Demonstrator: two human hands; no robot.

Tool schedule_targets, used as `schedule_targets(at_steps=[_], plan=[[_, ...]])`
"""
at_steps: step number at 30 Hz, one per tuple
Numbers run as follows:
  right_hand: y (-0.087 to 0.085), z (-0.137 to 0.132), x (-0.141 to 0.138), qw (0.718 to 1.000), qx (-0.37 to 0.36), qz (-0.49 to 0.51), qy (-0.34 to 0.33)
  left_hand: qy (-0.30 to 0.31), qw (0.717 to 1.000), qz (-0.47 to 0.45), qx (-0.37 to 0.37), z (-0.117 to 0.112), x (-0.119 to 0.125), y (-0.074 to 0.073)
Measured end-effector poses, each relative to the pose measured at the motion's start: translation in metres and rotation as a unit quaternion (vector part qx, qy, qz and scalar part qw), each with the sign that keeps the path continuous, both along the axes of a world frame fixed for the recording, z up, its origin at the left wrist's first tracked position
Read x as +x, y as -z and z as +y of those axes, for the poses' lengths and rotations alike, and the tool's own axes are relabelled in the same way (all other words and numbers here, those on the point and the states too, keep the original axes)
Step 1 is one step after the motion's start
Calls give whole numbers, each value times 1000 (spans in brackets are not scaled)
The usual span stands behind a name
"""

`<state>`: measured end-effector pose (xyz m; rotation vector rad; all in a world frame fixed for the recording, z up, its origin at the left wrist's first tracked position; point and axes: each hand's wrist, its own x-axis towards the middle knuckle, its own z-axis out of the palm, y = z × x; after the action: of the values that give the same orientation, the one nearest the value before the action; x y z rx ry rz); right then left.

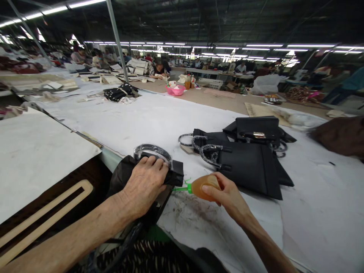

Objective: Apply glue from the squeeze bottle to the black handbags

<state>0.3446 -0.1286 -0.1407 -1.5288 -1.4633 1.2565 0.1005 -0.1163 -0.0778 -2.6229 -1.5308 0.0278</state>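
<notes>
My left hand (pixel 145 182) lies palm down on a black handbag (pixel 176 172) at the near table edge, fingers curled over its top next to the plastic-wrapped handle (pixel 153 149). My right hand (pixel 227 193) squeezes a small orange squeeze bottle (pixel 203 185) whose green nozzle (pixel 182 188) touches the bag's side. Beyond the right hand lies a pile of black handbags (pixel 250 165) with wrapped handles, one showing a gold clasp (pixel 258 134).
White paper (pixel 148 117) covers the long table, smudged near the front. A wooden template (pixel 42 216) lies lower left. A pink basket (pixel 175 90) and bottles stand farther back. Other people sit at distant tables. A dark sleeve (pixel 341 134) enters at right.
</notes>
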Motion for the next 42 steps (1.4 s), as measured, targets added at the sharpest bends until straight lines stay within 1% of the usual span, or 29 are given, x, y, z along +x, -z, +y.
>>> schedule_targets(at_steps=[7, 13, 16, 21, 25, 30, 35, 39, 42], plan=[[-4, -7, -4, 1000, -14, 5, -7, 0, 1000, 4, -1, -1, -1, -1], [-9, -11, -7, 1000, -6, -7, -6, -1, 1000, 6, -3, -2, 0, -4], [-4, -8, -6, 999, 14, -30, 15, -1, 1000, 5, -3, -2, 0, -4], [8, 3, -5, 995, 40, -68, 55, -1, 1000, 0, 1, -2, 0, -4], [11, 4, -6, 994, 46, -75, 64, 3, 1000, 4, 3, -2, 0, -3], [6, -2, -5, 996, 40, -64, 50, 6, 1000, 8, 4, -1, 1, -2], [-3, -11, -5, 998, 22, -55, 21, 6, 1000, 14, 7, -1, 1, -2], [-12, -17, -7, 1000, -7, -27, 0, 4, 1000, 18, 7, -2, 0, -2], [-14, -22, -10, 1000, -14, -8, -10, 8, 1000, 17, 1, -2, -1, -2]])
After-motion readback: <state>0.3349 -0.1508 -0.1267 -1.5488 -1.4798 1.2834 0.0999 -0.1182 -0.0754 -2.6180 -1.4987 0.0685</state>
